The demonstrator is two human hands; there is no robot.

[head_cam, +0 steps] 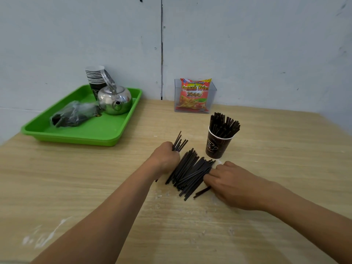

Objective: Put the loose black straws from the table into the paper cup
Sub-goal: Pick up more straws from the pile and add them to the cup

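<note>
Straws (190, 174) piled btwn hands; left hand (165, 159) fisted on bunch; right hand (228, 183) flat on pile; cup (217, 147) beside.

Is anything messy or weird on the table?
Yes. A pile of black straws lies scattered flat on the table between the left hand and right hand, not in the paper cup. White smudges also mark the tabletop near the front.
</note>
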